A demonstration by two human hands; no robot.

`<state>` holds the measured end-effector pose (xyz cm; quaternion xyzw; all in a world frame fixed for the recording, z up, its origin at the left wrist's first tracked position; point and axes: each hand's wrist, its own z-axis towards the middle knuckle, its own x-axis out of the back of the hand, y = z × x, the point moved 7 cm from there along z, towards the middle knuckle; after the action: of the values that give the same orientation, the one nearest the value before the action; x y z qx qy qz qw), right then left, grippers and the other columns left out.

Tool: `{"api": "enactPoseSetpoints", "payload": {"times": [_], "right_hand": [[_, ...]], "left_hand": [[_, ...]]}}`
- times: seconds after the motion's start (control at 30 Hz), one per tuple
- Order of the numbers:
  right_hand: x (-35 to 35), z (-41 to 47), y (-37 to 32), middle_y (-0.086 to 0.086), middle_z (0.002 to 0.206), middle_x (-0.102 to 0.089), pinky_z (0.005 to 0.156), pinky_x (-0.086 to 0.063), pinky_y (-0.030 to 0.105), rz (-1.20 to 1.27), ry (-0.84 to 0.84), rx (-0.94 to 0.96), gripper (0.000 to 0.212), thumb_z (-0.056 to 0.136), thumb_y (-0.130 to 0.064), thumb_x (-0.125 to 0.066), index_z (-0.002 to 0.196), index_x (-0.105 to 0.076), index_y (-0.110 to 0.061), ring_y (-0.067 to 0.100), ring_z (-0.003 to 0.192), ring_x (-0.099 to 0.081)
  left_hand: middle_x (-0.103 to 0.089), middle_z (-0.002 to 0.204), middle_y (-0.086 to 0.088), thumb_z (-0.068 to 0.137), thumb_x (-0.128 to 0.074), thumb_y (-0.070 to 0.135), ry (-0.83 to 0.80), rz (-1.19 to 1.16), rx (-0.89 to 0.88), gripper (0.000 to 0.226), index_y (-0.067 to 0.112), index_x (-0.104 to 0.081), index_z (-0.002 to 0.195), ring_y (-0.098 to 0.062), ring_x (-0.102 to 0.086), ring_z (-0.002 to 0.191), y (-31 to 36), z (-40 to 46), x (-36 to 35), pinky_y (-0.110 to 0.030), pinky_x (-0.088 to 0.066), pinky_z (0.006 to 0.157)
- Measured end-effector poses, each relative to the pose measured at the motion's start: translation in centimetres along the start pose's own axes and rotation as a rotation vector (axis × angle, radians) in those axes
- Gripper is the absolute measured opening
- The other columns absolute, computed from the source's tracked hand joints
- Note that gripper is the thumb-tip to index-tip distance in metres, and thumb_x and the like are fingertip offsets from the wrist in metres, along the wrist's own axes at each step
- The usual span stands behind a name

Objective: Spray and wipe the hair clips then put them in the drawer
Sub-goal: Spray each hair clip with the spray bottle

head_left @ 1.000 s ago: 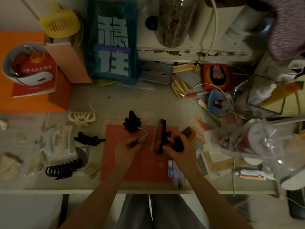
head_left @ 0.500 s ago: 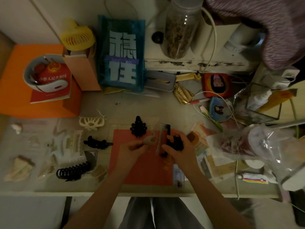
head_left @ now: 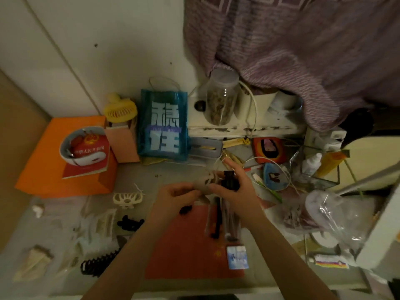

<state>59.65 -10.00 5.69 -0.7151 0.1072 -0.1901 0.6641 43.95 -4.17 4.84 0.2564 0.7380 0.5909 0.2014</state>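
Note:
My left hand (head_left: pixel 174 197) pinches a beige hair clip (head_left: pixel 205 182) above the red mat (head_left: pixel 190 256). My right hand (head_left: pixel 237 189) grips a spray bottle by its black pump head (head_left: pixel 229 177); the clear body (head_left: pixel 230 221) hangs down below the hand. The nozzle sits right beside the beige clip. A small black claw clip (head_left: pixel 186 210) lies on the mat, partly hidden under my left hand. More clips lie on the left of the desk: a cream claw clip (head_left: pixel 127 199), a black clip (head_left: pixel 129 223), a white clip (head_left: pixel 104 221) and a black spiral clip (head_left: pixel 97 264).
An orange box (head_left: pixel 43 169) with a red booklet, a yellow fan (head_left: pixel 120 110) and a blue bag (head_left: pixel 163 126) stand at the back. Cables, bottles and plastic bags (head_left: pixel 324 213) crowd the right side. A small blue packet (head_left: pixel 237 257) lies on the mat.
Both hands have lifted off the mat and moved farther from me with the beige clip and the spray bottle. The camera has tilted up, showing more wall and cloth.

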Motion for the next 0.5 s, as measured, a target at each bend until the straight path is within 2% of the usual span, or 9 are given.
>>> {"api": "enactPoseSetpoints", "payload": {"times": [0.07,0.13,0.2,0.27,0.37,0.43,0.5], "right_hand": [[0.3,0.2,-1.6,-0.013,0.112,-0.059,0.077,-0.049,0.011,0.019,0.005,0.03,0.066,0.073,-0.011,-0.081,0.121,-0.048,-0.041,-0.009,0.096,-0.06],[0.3,0.4,-3.0,-0.009,0.116,-0.061,0.078,-0.05,0.014,0.064,-0.003,0.051,0.067,0.072,-0.013,-0.081,0.122,-0.049,-0.045,-0.004,0.1,-0.061],[0.2,0.5,-4.5,-0.011,0.125,-0.058,0.086,-0.052,0.02,0.072,-0.018,0.078,0.071,0.069,-0.019,-0.083,0.127,-0.049,-0.043,0.002,0.111,-0.058],[0.2,0.7,-6.1,-0.021,0.124,-0.056,0.091,-0.051,0.023,0.072,-0.011,0.109,0.076,0.063,-0.026,-0.084,0.128,-0.049,-0.041,0.002,0.115,-0.056],[0.2,1.0,-8.4,-0.018,0.115,-0.058,0.078,-0.048,0.01,0.104,0.012,0.157,0.073,0.061,-0.025,-0.084,0.124,-0.05,-0.039,-0.009,0.101,-0.058],[0.3,1.2,-9.9,-0.012,0.11,-0.061,0.074,-0.049,0.011,0.133,0.016,0.187,0.07,0.062,-0.021,-0.084,0.123,-0.052,-0.037,-0.006,0.096,-0.062],[0.4,1.4,-11.3,-0.008,0.107,-0.063,0.073,-0.051,0.014,0.171,0.031,0.214,0.069,0.061,-0.021,-0.083,0.122,-0.054,-0.035,-0.003,0.095,-0.063]], "left_hand": [[-0.076,0.084,-0.003,0.086,-0.066,0.011,0.016,0.029,-0.004,0.016,0.021,-0.077,0.089,-0.015,-0.072,0.084,1.4,0.2,0.2,-0.02,-0.052,0.075],[-0.075,0.081,0.003,0.082,-0.07,0.011,0.099,0.057,-0.006,0.017,0.027,-0.076,0.086,-0.01,-0.07,0.079,2.7,0.4,1.0,-0.025,-0.053,0.073],[-0.075,0.082,0.002,0.08,-0.072,0.01,0.128,0.091,-0.049,0.016,0.024,-0.076,0.087,-0.011,-0.07,0.078,4.2,0.4,1.5,-0.024,-0.057,0.071],[-0.074,0.082,-0.005,0.081,-0.071,0.009,0.127,0.096,-0.093,0.014,0.019,-0.076,0.09,-0.014,-0.069,0.076,6.0,0.3,1.8,-0.023,-0.057,0.07],[-0.073,0.077,-0.009,0.081,-0.07,0.005,0.137,0.092,-0.139,0.02,0.024,-0.078,0.08,-0.014,-0.066,0.068,8.6,0.1,2.2,-0.021,-0.055,0.063],[-0.072,0.069,-0.001,0.082,-0.069,0.003,0.131,0.076,-0.157,0.029,0.029,-0.077,0.071,-0.007,-0.066,0.063,10.4,0.1,2.4,-0.015,-0.053,0.059],[-0.074,0.072,0.003,0.082,-0.068,0.005,0.12,0.055,-0.183,0.027,0.029,-0.078,0.075,-0.005,-0.067,0.066,12.2,0.0,2.4,-0.013,-0.052,0.06]]}}
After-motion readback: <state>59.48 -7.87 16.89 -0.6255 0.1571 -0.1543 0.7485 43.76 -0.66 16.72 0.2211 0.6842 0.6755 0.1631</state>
